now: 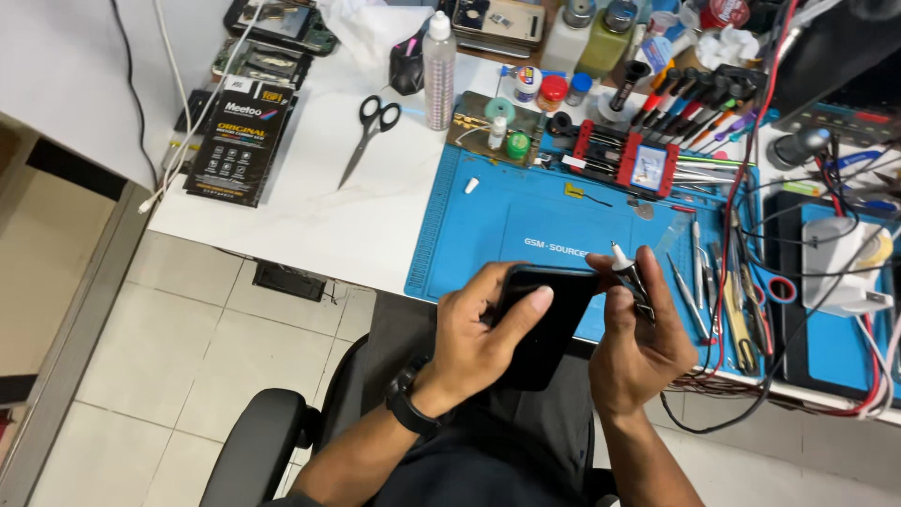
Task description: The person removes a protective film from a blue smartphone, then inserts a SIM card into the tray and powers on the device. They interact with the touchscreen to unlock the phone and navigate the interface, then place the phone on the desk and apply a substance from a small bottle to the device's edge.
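Observation:
My left hand [474, 343] grips a black smartphone [546, 324] by its edge, thumb across its face, above my lap. My right hand [638, 343] touches the phone's right edge and holds a small black tube with a white nozzle tip [627, 270] pointing up. Both hands hover just in front of the blue work mat [526, 211] on the white table.
Scissors [371, 127], a clear bottle [438, 70] and a black package [239, 141] lie on the white table. Tweezers and screwdrivers [699, 272] sit at the mat's right, a red-black tool holder [624, 155] behind, tangled cables [798, 310] at right. A chair armrest [253, 446] is at lower left.

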